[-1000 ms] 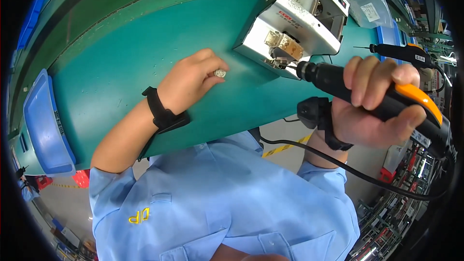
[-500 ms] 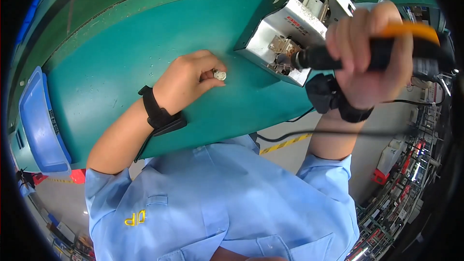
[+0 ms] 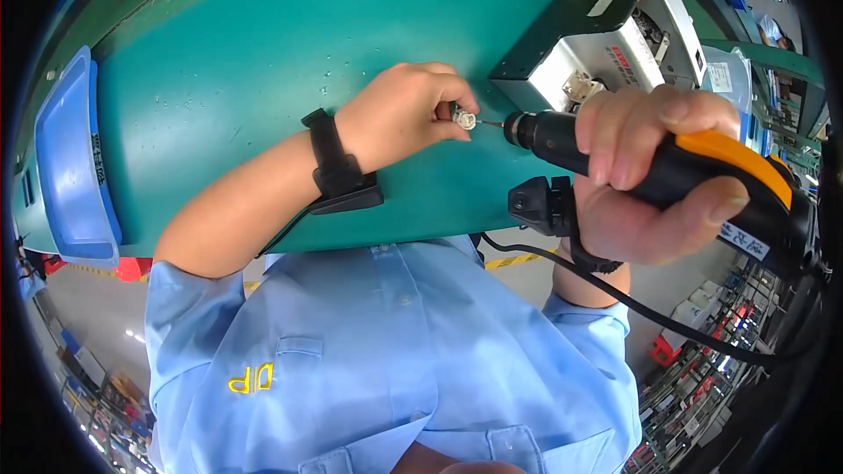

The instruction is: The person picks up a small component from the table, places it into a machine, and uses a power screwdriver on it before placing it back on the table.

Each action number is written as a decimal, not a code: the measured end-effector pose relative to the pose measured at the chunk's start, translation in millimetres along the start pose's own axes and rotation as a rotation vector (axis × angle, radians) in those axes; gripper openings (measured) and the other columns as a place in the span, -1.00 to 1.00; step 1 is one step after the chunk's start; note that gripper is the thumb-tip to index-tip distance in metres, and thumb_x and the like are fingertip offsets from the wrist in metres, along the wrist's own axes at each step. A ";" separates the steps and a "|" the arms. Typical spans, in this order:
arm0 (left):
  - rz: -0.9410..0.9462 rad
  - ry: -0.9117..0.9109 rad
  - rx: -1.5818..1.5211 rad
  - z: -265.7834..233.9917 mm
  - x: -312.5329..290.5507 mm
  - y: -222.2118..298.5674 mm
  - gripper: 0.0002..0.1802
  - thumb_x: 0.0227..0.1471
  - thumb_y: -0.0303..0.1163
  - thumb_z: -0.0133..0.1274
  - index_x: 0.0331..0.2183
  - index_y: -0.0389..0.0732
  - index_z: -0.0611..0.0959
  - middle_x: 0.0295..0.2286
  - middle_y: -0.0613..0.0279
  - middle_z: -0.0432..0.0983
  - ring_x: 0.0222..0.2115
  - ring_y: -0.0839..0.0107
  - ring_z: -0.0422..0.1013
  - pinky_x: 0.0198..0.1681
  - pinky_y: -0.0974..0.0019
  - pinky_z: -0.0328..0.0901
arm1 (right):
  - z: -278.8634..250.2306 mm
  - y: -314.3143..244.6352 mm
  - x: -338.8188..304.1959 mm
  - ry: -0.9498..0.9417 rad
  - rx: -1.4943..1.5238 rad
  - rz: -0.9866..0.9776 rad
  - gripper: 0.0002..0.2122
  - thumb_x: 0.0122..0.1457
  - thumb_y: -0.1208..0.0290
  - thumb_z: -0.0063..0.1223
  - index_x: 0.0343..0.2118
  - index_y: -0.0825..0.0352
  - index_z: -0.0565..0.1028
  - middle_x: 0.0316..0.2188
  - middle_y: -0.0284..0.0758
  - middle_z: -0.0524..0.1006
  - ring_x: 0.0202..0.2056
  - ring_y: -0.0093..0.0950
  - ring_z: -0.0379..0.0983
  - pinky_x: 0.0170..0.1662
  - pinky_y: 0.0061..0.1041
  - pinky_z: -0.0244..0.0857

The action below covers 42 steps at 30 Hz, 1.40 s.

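Note:
My left hand is closed on a small whitish round part, pinched between thumb and fingertips above the green mat. My right hand wraps round a black and orange electric screwdriver, its thin bit pointing left. The bit's tip is right beside the small part; whether it touches cannot be made out. Just beyond the screwdriver stands a silver and black screw feeder, its front pick-up area partly hidden by my right hand.
A green mat covers the table. At the far left lies a blue tray. A black cable loops from the screwdriver across the right side. A translucent bin stands behind the feeder. Racks of goods line the lower right.
The screwdriver has come away from the feeder's front toward the small part. My left hand, still holding the part, appears farther right. The feeder also appears farther right in view.

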<state>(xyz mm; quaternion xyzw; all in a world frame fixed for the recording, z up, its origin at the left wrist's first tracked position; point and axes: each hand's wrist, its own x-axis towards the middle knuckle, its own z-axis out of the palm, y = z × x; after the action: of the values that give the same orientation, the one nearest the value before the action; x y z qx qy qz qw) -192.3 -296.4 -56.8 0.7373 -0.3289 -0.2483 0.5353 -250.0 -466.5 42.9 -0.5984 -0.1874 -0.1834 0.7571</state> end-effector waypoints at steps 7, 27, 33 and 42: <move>0.051 0.006 0.028 1.1 -1.0 -4.1 -0.78 -0.23 -0.52 0.25 -0.41 -0.26 0.60 -0.49 0.18 0.46 -0.52 0.33 0.43 -0.45 0.32 0.34 | 13.9 7.1 -1.4 0.016 -0.173 0.111 -0.53 0.19 -0.13 -0.23 -0.29 0.31 0.25 -0.72 -0.44 0.26 -0.69 -0.60 0.17 -0.55 -0.59 0.11; 0.074 0.043 0.149 3.7 1.5 10.2 -0.79 -0.20 -0.50 0.21 -0.40 -0.21 0.58 -0.46 0.14 0.40 -0.44 0.14 0.40 -0.39 0.16 0.31 | -20.3 -56.6 13.0 -0.019 -0.063 -0.108 -0.48 0.12 -0.14 -0.08 -0.24 0.35 0.35 -0.74 -0.49 0.26 -0.69 -0.63 0.19 -0.56 -0.60 0.08; 0.181 0.004 0.186 2.5 0.7 3.6 -0.74 -0.21 -0.52 0.21 -0.34 -0.19 0.59 -0.47 0.18 0.35 -0.47 0.21 0.38 -0.40 0.22 0.31 | -42.7 -60.6 5.4 0.054 -0.205 -0.164 -0.52 0.17 -0.08 -0.16 -0.20 0.35 0.39 -0.71 -0.49 0.23 -0.67 -0.64 0.15 -0.52 -0.63 0.03; 0.170 0.009 0.155 2.9 0.5 6.7 -0.70 -0.19 -0.55 0.20 -0.29 -0.20 0.58 -0.43 0.22 0.38 -0.46 0.29 0.40 -0.39 0.28 0.34 | -53.7 -35.6 14.8 -0.063 -0.067 -0.076 -0.55 0.20 -0.04 -0.21 -0.22 0.35 0.38 -0.71 -0.49 0.23 -0.68 -0.65 0.12 -0.51 -0.61 0.04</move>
<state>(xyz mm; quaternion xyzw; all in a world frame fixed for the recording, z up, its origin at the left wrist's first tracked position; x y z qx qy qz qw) -195.6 -300.0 -51.3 0.7471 -0.4062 -0.1726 0.4970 -251.6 -527.3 68.7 -0.6215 -0.2273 -0.1995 0.7227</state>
